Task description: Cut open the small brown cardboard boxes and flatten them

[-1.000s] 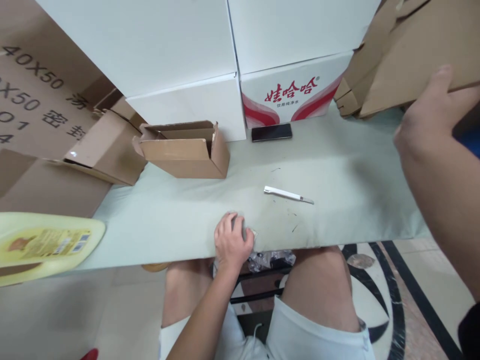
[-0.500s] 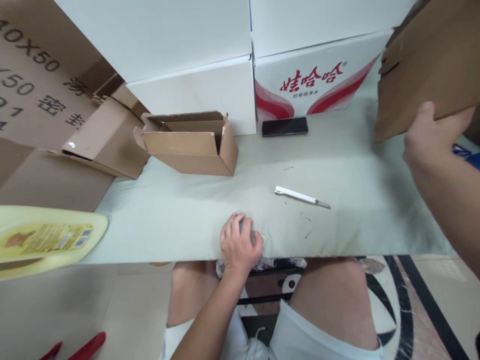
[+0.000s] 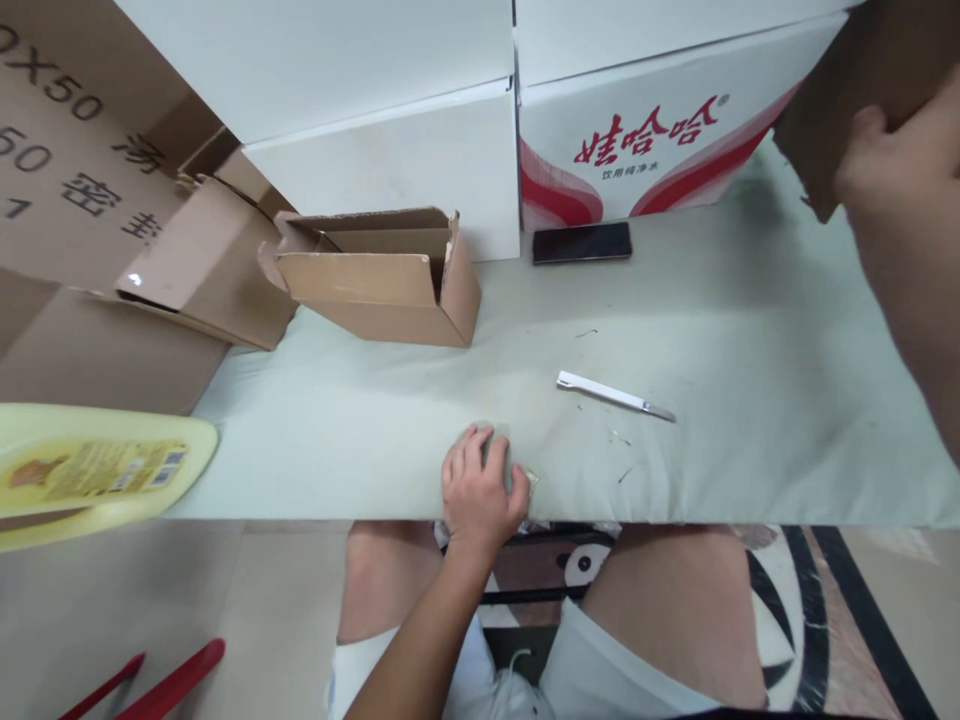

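Head view: up at the far R, under the R hand (image 3: 889, 165), is the cardboard piece (image 3: 829, 125), dark brown, tilted, lower corner pointing down at the table (image 3: 724, 320); most of it is cut off by the frame, so long axis can't be told. R of the L hand (image 3: 484, 490) and a bit beyond, the white-handled knife (image 3: 615, 394) lies flat, long axis roughly L–R, blade to the R and slightly nearer the wearer.

Table has a pale green cloth, w/ a few small dark bits btwn knife and near edge. Beyond the L hand, slightly L: open carton (image 3: 379, 295), flaps up, long side L–R. Behind it, white boxes (image 3: 382, 170); btwn the two hands, farther back, red-print box (image 3: 660, 150) w/ phone (image 3: 582, 243) flat just in front. Far L of the L hand: yellow bottle (image 3: 97, 465), rounded end toward that hand, and more brown boxes (image 3: 214, 260) behind. Floor (image 3: 285, 590): pale tile, dark pattern on the R side.

L hand: palm down near the table edge, fingers bent, slightly parted, thumb out next to a tiny scrap (image 3: 532, 479); can't tell if anything's under the palm. R hand: closed round the cardboard's edge, thumb on the near face, other fingers hidden.
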`<move>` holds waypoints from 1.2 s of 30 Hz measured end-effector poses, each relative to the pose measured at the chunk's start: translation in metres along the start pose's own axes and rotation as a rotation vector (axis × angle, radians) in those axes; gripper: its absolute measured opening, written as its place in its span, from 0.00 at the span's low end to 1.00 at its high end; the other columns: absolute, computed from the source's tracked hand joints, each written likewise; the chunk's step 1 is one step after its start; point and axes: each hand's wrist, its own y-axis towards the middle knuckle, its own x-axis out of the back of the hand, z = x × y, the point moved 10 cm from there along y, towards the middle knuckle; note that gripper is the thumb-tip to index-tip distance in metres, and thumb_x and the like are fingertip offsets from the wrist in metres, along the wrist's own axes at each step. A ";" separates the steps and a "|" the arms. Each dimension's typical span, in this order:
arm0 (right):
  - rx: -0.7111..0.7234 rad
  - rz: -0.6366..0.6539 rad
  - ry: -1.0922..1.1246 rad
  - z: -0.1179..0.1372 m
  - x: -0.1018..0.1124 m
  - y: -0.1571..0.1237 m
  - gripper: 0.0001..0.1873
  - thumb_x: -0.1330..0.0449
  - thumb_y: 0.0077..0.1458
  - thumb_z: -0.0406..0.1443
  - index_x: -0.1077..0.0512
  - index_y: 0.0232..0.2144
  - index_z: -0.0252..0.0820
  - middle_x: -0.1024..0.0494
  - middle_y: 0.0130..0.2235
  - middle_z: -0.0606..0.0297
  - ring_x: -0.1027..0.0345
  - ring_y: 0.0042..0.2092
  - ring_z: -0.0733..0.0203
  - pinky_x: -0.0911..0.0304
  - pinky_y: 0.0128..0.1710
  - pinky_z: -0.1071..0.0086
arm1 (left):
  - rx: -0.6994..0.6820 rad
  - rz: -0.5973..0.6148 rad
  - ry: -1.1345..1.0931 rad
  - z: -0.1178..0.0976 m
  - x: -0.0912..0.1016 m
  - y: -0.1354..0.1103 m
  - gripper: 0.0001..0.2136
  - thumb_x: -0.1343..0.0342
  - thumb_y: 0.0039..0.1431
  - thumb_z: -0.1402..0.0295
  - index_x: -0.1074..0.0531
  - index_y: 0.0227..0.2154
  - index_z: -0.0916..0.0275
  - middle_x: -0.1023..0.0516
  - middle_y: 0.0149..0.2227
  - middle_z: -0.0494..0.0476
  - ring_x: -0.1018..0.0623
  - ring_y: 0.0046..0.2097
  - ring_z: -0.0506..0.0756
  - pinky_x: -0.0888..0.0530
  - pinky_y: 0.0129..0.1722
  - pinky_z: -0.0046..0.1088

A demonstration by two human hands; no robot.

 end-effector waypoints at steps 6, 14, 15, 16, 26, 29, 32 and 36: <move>0.000 0.147 -0.240 -0.005 -0.007 -0.026 0.42 0.30 0.51 0.35 0.38 0.66 0.34 0.28 0.63 0.50 0.33 0.63 0.52 0.41 0.59 0.51 | 0.010 0.003 -0.030 0.001 -0.003 -0.001 0.14 0.45 0.59 0.67 0.23 0.47 0.59 0.21 0.53 0.65 0.25 0.61 0.67 0.30 0.58 0.45; -0.073 -0.003 0.048 -0.022 0.012 -0.090 0.36 0.37 0.47 0.17 0.34 0.58 0.37 0.35 0.64 0.47 0.37 0.63 0.56 0.45 0.65 0.58 | 0.009 -0.028 -0.046 -0.002 0.000 -0.001 0.14 0.45 0.59 0.67 0.22 0.46 0.62 0.21 0.52 0.66 0.24 0.60 0.67 0.29 0.58 0.46; 0.024 -0.008 0.160 -0.006 0.011 -0.115 0.30 0.40 0.49 0.18 0.32 0.54 0.39 0.31 0.60 0.51 0.34 0.59 0.56 0.43 0.63 0.58 | 0.013 -0.025 -0.046 -0.002 0.000 -0.001 0.14 0.45 0.59 0.67 0.22 0.46 0.61 0.21 0.52 0.66 0.24 0.60 0.67 0.29 0.58 0.46; 0.168 0.046 0.285 0.017 0.005 -0.147 0.24 0.43 0.55 0.23 0.32 0.53 0.41 0.28 0.56 0.54 0.32 0.56 0.56 0.41 0.62 0.56 | 0.018 -0.020 -0.045 -0.002 -0.001 -0.001 0.14 0.45 0.59 0.67 0.22 0.46 0.61 0.21 0.52 0.65 0.25 0.60 0.67 0.29 0.58 0.45; 0.764 0.777 0.081 0.112 -0.103 -0.419 0.16 0.49 0.65 0.38 0.27 0.50 0.40 0.24 0.53 0.51 0.30 0.53 0.46 0.36 0.55 0.51 | 0.033 0.011 -0.054 -0.002 -0.002 0.000 0.15 0.43 0.60 0.66 0.22 0.49 0.61 0.21 0.53 0.66 0.24 0.60 0.67 0.28 0.61 0.47; 0.774 0.785 -0.022 0.111 -0.106 -0.417 0.16 0.51 0.67 0.37 0.25 0.46 0.39 0.23 0.52 0.51 0.32 0.54 0.45 0.41 0.57 0.51 | 0.059 0.020 -0.119 0.000 -0.002 0.000 0.15 0.43 0.60 0.67 0.23 0.49 0.63 0.21 0.54 0.66 0.25 0.61 0.67 0.28 0.62 0.47; 0.787 0.781 -0.116 0.114 -0.104 -0.418 0.15 0.50 0.68 0.37 0.25 0.46 0.39 0.23 0.52 0.52 0.33 0.54 0.45 0.43 0.56 0.53 | 0.080 0.027 -0.252 0.006 -0.002 -0.002 0.14 0.44 0.61 0.69 0.23 0.49 0.63 0.21 0.54 0.65 0.25 0.62 0.67 0.28 0.63 0.50; 0.802 0.781 -0.188 0.118 -0.104 -0.422 0.14 0.49 0.68 0.38 0.25 0.47 0.40 0.24 0.53 0.54 0.34 0.54 0.47 0.45 0.56 0.56 | 0.070 -0.033 -0.580 0.029 0.009 0.005 0.10 0.45 0.62 0.69 0.24 0.44 0.61 0.18 0.49 0.62 0.20 0.54 0.62 0.23 0.57 0.44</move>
